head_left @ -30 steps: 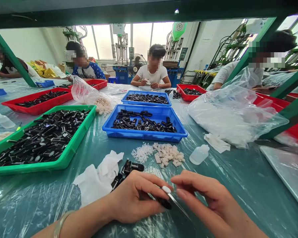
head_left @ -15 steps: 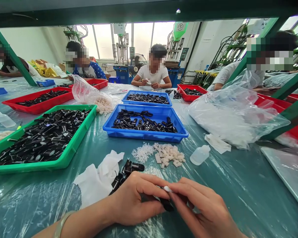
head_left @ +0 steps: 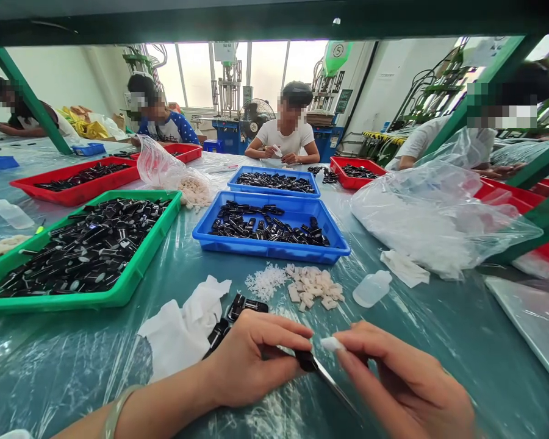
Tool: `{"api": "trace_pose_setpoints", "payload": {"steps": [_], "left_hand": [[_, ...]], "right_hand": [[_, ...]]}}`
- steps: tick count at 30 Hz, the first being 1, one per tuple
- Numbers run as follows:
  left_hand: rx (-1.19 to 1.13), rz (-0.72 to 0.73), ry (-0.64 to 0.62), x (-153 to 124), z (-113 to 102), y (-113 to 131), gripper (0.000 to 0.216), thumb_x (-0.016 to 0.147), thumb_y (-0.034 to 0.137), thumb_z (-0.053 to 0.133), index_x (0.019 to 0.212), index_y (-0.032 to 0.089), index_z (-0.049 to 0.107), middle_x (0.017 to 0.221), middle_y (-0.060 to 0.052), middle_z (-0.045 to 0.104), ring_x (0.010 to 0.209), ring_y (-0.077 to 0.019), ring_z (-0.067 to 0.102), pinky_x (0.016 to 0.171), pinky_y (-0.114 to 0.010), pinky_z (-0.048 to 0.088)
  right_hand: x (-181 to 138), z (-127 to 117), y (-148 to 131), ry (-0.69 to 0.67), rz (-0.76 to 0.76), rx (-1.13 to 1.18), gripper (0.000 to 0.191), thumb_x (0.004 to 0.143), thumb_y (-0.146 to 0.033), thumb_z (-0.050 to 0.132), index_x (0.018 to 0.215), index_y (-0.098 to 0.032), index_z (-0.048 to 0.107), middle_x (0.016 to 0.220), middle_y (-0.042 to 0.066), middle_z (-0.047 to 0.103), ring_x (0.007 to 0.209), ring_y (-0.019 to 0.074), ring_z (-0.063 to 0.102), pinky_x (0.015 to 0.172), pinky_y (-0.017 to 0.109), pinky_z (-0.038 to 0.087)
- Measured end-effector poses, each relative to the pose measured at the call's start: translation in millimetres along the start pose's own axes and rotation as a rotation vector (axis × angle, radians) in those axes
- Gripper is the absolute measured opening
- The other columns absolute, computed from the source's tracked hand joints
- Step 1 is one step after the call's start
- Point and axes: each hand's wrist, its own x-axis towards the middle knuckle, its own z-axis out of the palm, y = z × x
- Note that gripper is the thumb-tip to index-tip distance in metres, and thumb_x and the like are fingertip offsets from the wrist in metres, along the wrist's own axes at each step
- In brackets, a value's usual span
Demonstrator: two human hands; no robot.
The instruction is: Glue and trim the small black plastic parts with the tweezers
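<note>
My left hand (head_left: 260, 360) is closed, thumb and fingers pinching a small glossy black part (head_left: 305, 361). From beside that part, a slim shiny metal tool (head_left: 333, 387) slants down to the right; what holds it is partly hidden. My right hand (head_left: 398, 378) pinches a small white piece (head_left: 332, 344) between thumb and forefinger, a short gap away from the black part. Behind my left hand lie several more black parts (head_left: 247, 306) and a crumpled white cloth (head_left: 178, 332). Farther off are a pile of clear bits (head_left: 266, 280) and a pile of off-white pieces (head_left: 313, 286).
A green tray (head_left: 123, 296) and a blue tray (head_left: 274, 250) hold many black parts. A second blue tray (head_left: 274, 190) and red trays (head_left: 64, 195) stand farther back. To the right are a small bottle (head_left: 372, 289) and a clear plastic bag (head_left: 430, 213). Other people sit around the table.
My right hand has drawn away to the right from my left hand, with the white piece in its fingers. The metal tool now shows between the hands.
</note>
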Motion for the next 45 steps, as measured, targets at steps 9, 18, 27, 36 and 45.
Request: {"api": "trace_pose_setpoints", "payload": {"steps": [9, 18, 27, 36, 45], "left_hand": [[0.003, 0.011, 0.005, 6.1, -2.2, -1.3, 0.018, 0.071, 0.013, 0.065, 0.087, 0.015, 0.073, 0.087, -0.008, 0.071, 0.076, -0.0152, 0.066, 0.067, -0.019, 0.051], [0.048, -0.008, -0.053, 5.1, -0.7, 0.9, 0.019, 0.073, 0.015, 0.062, 0.089, 0.016, 0.073, 0.088, -0.007, 0.070, 0.070, -0.0124, 0.063, 0.058, -0.015, 0.047], [0.069, -0.035, -0.045, 3.7, 0.0, -2.2, 0.023, 0.067, 0.005, 0.061, 0.085, 0.011, 0.072, 0.088, -0.009, 0.070, 0.069, -0.0121, 0.063, 0.056, -0.014, 0.045], [0.082, -0.105, -0.081, 4.9, -1.8, 0.8, 0.022, 0.069, 0.009, 0.061, 0.087, 0.012, 0.072, 0.083, -0.010, 0.070, 0.073, -0.0157, 0.063, 0.061, -0.019, 0.046], [0.112, -0.136, -0.105, 4.2, -1.5, 1.7, 0.020, 0.068, 0.012, 0.062, 0.085, 0.011, 0.073, 0.074, -0.007, 0.068, 0.065, -0.0130, 0.059, 0.058, -0.018, 0.042]], "right_hand": [[0.3, -1.0, -0.5, -0.008, -0.026, 0.019, 0.021, 0.079, -0.006, 0.055, 0.092, -0.022, 0.060, 0.065, -0.002, 0.060, 0.055, 0.0090, 0.057, 0.051, 0.017, 0.045], [0.6, 1.6, -0.2, -0.049, -0.032, 0.043, 0.021, 0.078, -0.006, 0.055, 0.092, -0.021, 0.061, 0.064, -0.001, 0.059, 0.053, 0.0105, 0.057, 0.049, 0.019, 0.045], [-3.0, 5.0, 4.9, -0.133, -0.079, -0.002, 0.021, 0.078, -0.006, 0.056, 0.093, -0.020, 0.059, 0.067, 0.000, 0.060, 0.056, 0.0113, 0.057, 0.051, 0.020, 0.047], [3.0, 8.3, 2.6, -0.132, -0.204, -0.102, 0.017, 0.079, -0.006, 0.051, 0.087, -0.018, 0.059, 0.062, 0.001, 0.060, 0.052, 0.0112, 0.057, 0.047, 0.019, 0.046], [4.1, 9.6, 5.2, -0.136, -0.266, -0.161, 0.017, 0.080, -0.007, 0.048, 0.088, -0.018, 0.058, 0.061, 0.001, 0.059, 0.052, 0.0114, 0.058, 0.049, 0.020, 0.046]]}}
